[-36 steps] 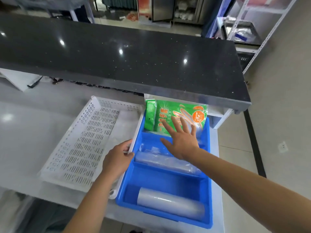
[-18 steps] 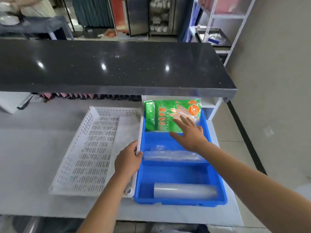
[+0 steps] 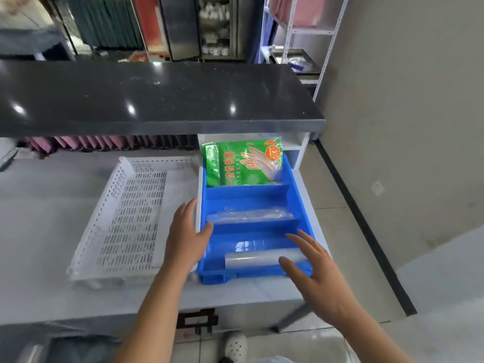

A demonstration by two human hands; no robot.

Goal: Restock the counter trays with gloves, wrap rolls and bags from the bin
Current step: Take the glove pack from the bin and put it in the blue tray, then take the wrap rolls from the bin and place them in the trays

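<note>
A blue tray (image 3: 293, 179) sits right of centre on a pale counter (image 3: 52, 231), split by cross walls into 3 compartments. The top compartment, nearest the upper edge of the tray, holds a green glove pack (image 3: 243, 163) leaning upright against the back wall, partly under the black shelf (image 3: 157, 95) that spans the upper half of the frame. The middle compartment holds a clear bag roll (image 3: 248, 215) lying crosswise against its lower wall. The bottom compartment holds a wrap roll (image 3: 259, 258), also lying crosswise near the tray's front wall.

Touching the blue tray's left side is a white slotted tray (image 3: 125, 218), which fills the centre left of the frame; only a faint clear sheet shows on its right part.

The left hand (image 3: 187, 237) lies at the seam between the 2 trays, fingers straight and together, palm over the white tray's right rim and thumb reaching onto the blue tray's left wall. It grips nothing.

The right hand (image 3: 311, 268) is at lower right, over the bottom compartment's right end, fingers spread apart and relaxed. Its thumb overlaps the right end of the wrap roll; whether it touches the roll cannot be told. It holds nothing.

A white shoe (image 3: 235, 345) shows at the bottom edge.
</note>
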